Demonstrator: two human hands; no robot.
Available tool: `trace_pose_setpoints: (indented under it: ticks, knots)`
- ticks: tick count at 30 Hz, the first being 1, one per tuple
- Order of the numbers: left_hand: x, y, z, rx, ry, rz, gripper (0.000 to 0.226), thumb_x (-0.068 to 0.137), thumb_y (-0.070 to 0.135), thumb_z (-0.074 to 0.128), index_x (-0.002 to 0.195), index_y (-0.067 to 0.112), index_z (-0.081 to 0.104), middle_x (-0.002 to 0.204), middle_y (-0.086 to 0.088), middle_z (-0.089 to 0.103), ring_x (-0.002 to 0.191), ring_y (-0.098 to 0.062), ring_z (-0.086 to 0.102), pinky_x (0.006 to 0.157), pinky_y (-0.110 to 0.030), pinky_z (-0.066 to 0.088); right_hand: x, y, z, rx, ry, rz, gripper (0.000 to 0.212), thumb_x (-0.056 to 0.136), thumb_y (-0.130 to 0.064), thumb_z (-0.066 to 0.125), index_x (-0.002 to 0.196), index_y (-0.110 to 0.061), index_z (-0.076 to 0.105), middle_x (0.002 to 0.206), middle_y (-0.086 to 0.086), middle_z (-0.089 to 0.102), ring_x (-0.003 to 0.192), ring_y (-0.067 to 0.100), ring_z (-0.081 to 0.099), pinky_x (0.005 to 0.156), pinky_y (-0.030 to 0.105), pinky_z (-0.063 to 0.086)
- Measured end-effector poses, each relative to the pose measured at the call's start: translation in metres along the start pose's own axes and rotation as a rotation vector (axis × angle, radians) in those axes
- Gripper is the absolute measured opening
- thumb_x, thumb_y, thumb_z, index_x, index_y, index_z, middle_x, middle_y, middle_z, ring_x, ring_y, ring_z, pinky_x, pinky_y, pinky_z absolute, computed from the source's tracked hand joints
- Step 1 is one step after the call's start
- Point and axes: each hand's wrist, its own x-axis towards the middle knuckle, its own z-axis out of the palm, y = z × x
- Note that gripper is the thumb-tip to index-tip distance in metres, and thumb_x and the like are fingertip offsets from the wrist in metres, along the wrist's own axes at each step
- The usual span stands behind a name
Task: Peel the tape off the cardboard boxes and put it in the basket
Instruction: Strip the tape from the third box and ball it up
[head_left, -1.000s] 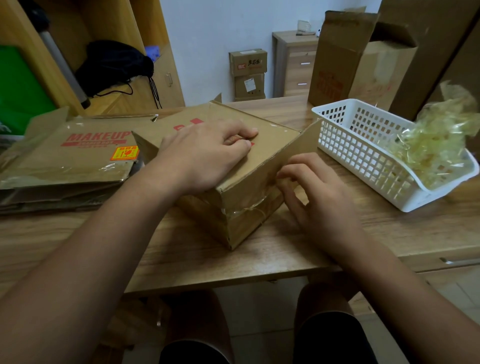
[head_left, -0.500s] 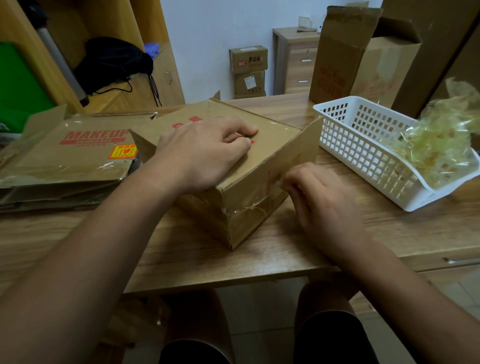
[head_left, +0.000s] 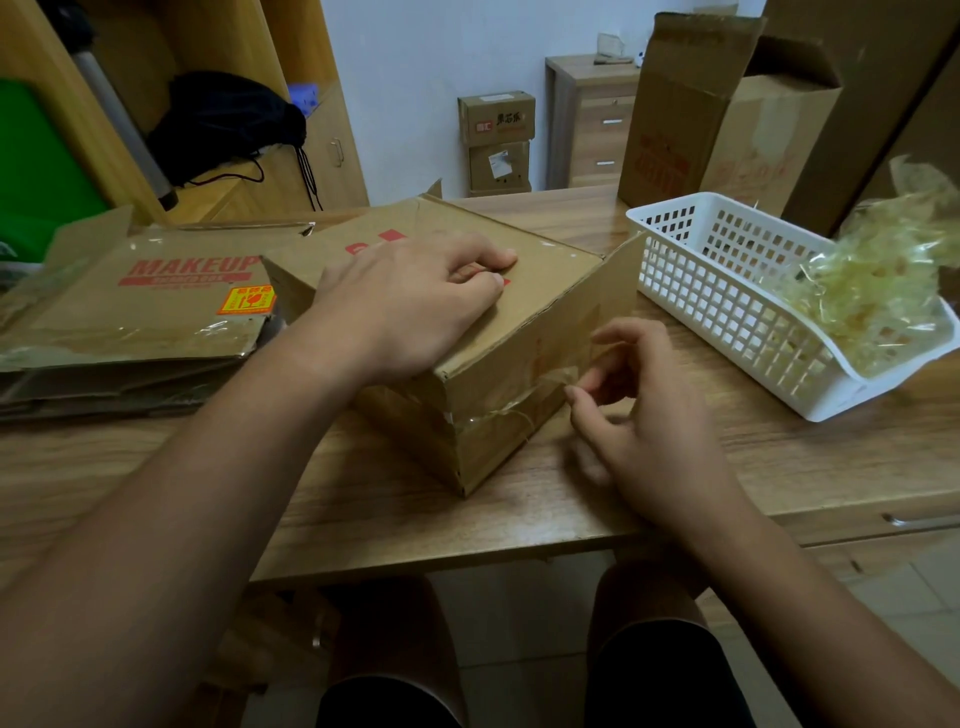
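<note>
Two hands work one cardboard box (head_left: 561, 275): the left hand (head_left: 410, 306) presses down on its top, fingers bent, while the right hand (head_left: 644, 415) pinches the loose end of the tape (head_left: 511, 415) on the near side face. That strip runs toward 9 o'clock from the pinch; the basket (head_left: 675, 260) sits at 2 o'clock, nearer the right hand
</note>
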Motion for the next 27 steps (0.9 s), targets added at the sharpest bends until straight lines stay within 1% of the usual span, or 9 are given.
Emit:
trace_pose_setpoints:
  ticks: [2, 5, 9, 11, 13, 16, 18, 23, 27]
  knots:
    - [0.000, 0.000, 0.000, 0.005, 0.005, -0.001, 0.052, 0.085, 0.067, 0.027, 0.133, 0.064, 0.046, 0.149, 0.029, 0.045, 0.135, -0.015, 0.045, 0.099, -0.043, 0.033, 0.003, 0.001, 0.002, -0.095, -0.024, -0.042, 0.030, 0.090, -0.019, 0.071, 0.115, -0.030, 0.058, 0.090, -0.015, 0.056, 0.086, 0.001, 0.059, 0.073, 0.020, 0.052]
    - [-0.001, 0.001, 0.001, 0.011, 0.007, -0.005, 0.050, 0.086, 0.066, 0.029, 0.132, 0.064, 0.047, 0.149, 0.029, 0.045, 0.135, -0.016, 0.045, 0.098, -0.044, 0.033, 0.003, 0.001, 0.003, -0.177, 0.008, -0.108, 0.012, 0.092, -0.021, 0.067, 0.104, -0.020, 0.069, 0.097, -0.012, 0.051, 0.087, 0.003, 0.051, 0.075, 0.014, 0.045]
    - [-0.001, 0.002, 0.000, 0.011, 0.018, -0.024, 0.038, 0.094, 0.062, 0.035, 0.130, 0.066, 0.048, 0.148, 0.029, 0.046, 0.134, -0.016, 0.045, 0.095, -0.042, 0.030, -0.003, 0.002, 0.002, -0.258, 0.056, -0.191, 0.007, 0.093, -0.020, 0.065, 0.094, -0.014, 0.069, 0.114, -0.003, 0.052, 0.099, 0.008, 0.052, 0.077, 0.015, 0.042]
    - [-0.001, 0.002, 0.000, 0.011, 0.021, -0.030, 0.034, 0.098, 0.058, 0.037, 0.129, 0.066, 0.048, 0.148, 0.029, 0.047, 0.134, -0.016, 0.045, 0.092, -0.041, 0.028, -0.007, -0.001, 0.002, -0.222, 0.043, -0.196, 0.004, 0.094, -0.015, 0.064, 0.094, -0.013, 0.068, 0.121, 0.000, 0.060, 0.107, 0.007, 0.057, 0.086, 0.012, 0.042]
    - [-0.001, 0.003, 0.000, 0.007, 0.020, -0.038, 0.033, 0.099, 0.057, 0.038, 0.129, 0.066, 0.049, 0.148, 0.028, 0.047, 0.134, -0.016, 0.045, 0.096, -0.043, 0.030, -0.018, -0.006, 0.005, -0.196, 0.022, -0.206, 0.006, 0.094, -0.008, 0.064, 0.095, -0.012, 0.069, 0.117, 0.001, 0.068, 0.112, 0.009, 0.062, 0.093, 0.015, 0.047]
    - [0.000, 0.004, 0.000, -0.017, 0.041, -0.072, 0.033, 0.098, 0.055, 0.040, 0.126, 0.066, 0.052, 0.146, 0.027, 0.050, 0.134, -0.017, 0.046, 0.102, -0.043, 0.032, -0.046, -0.011, 0.010, -0.129, -0.004, -0.227, 0.009, 0.091, -0.005, 0.071, 0.092, -0.014, 0.069, 0.105, -0.003, 0.071, 0.102, 0.007, 0.068, 0.088, 0.015, 0.050]
    - [0.000, 0.007, 0.001, -0.010, 0.056, -0.101, 0.033, 0.097, 0.055, 0.040, 0.126, 0.066, 0.052, 0.146, 0.024, 0.052, 0.134, -0.021, 0.047, 0.098, -0.043, 0.033, -0.059, -0.011, 0.008, -0.036, 0.004, -0.204, 0.011, 0.089, -0.009, 0.073, 0.087, -0.019, 0.068, 0.100, -0.010, 0.069, 0.099, -0.001, 0.067, 0.083, 0.011, 0.050]
    - [0.001, 0.013, 0.007, 0.034, 0.130, -0.164, 0.033, 0.096, 0.058, 0.038, 0.125, 0.059, 0.055, 0.138, 0.010, 0.060, 0.126, -0.031, 0.051, 0.084, -0.041, 0.028, -0.050, -0.002, -0.009, 0.154, 0.148, -0.007, 0.021, 0.087, -0.015, 0.077, 0.080, -0.027, 0.061, 0.102, -0.016, 0.069, 0.096, 0.001, 0.070, 0.073, 0.013, 0.057]
    - [0.001, 0.018, 0.010, 0.000, 0.201, -0.169, 0.038, 0.097, 0.064, 0.034, 0.108, 0.042, 0.063, 0.119, 0.006, 0.067, 0.114, -0.029, 0.056, 0.080, -0.040, 0.030, -0.035, 0.010, -0.015, 0.199, 0.135, 0.071, 0.026, 0.093, -0.018, 0.071, 0.082, -0.038, 0.058, 0.104, -0.022, 0.073, 0.089, -0.002, 0.072, 0.076, 0.020, 0.059]
